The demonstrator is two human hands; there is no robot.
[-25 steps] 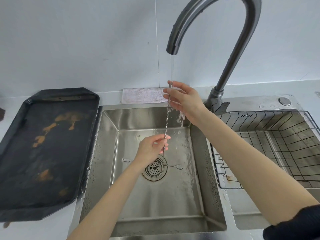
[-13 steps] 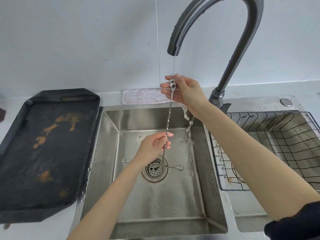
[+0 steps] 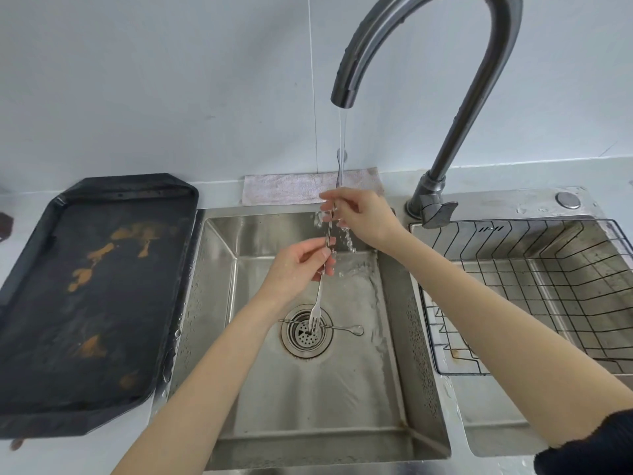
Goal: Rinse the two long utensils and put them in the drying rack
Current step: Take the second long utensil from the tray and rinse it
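— Utensils first: where are the two of them?

— One, a long twisted-stem fork (image 3: 323, 269), is held nearly upright under the stream from the tap (image 3: 424, 63), tines down over the drain (image 3: 306, 332). The second utensil (image 3: 342, 329) lies flat on the floor of the sink (image 3: 308, 406), across the drain, its small rounded end pointing right.

— And the hands?

— Both are pinched shut on the fork. The right hand (image 3: 363, 217) grips the stem near its upper end, where the water lands; the left hand (image 3: 298, 265) closes finger and thumb around the stem just below, near the middle.

— How far along would you say this is?

— Early, I judge. The first piece is mid-rinse, water running down its stem and splashing off the right hand. The drying rack (image 3: 534, 296), to the right of the sink, holds no utensil that I can see.

— So what remains?

— Finishing this rinse, carrying the fork over to the rack, then picking up the second one, rinsing it, and racking it too.
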